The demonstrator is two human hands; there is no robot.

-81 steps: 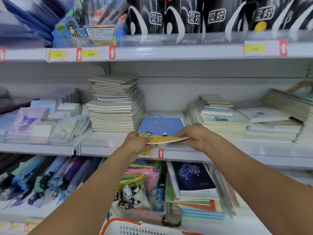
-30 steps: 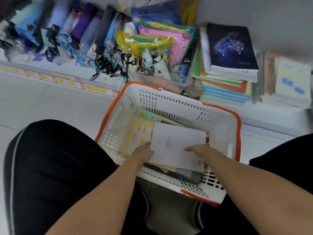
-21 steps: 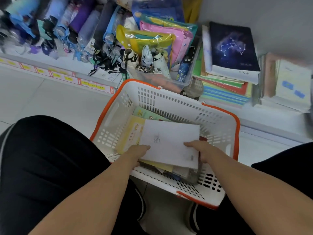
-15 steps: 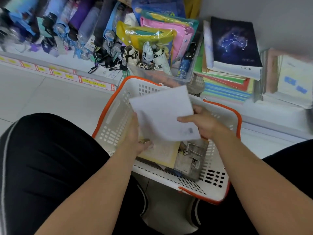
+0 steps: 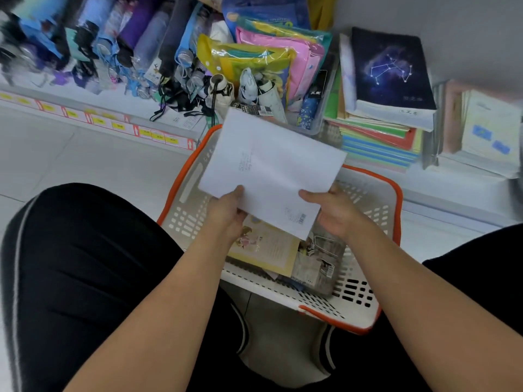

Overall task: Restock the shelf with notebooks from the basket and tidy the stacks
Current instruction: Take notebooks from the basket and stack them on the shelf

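Nearest the camera, the person's knees in black trousers (image 5: 85, 264) frame the view, with both bare forearms reaching forward between them. The left hand (image 5: 226, 213) pinches the near left edge of a white notebook (image 5: 271, 171), thumb on top and fingers curled beneath. The right hand (image 5: 336, 210) grips the notebook's near right edge the same way, thumb lying across the cover beside a small barcode. The notebook is held tilted, its back cover up, raised above the white basket (image 5: 353, 295) with the orange rim, which sits on the floor between the knees. Inside the basket, under the raised notebook, lie a yellow notebook (image 5: 266, 247) with a cartoon figure and, just beside it on the right, a grey printed notebook (image 5: 319, 261). Beyond the basket runs the bottom shelf (image 5: 85, 108), its front edge lined with yellow price labels. On it, to the left, lie rows of folded umbrellas (image 5: 119, 46); in the middle, pink and yellow plastic pouches (image 5: 266, 52); to the right, a stack of coloured books topped by a dark constellation notebook (image 5: 393, 72). Farther right stands a blurred pale stack (image 5: 486, 131).
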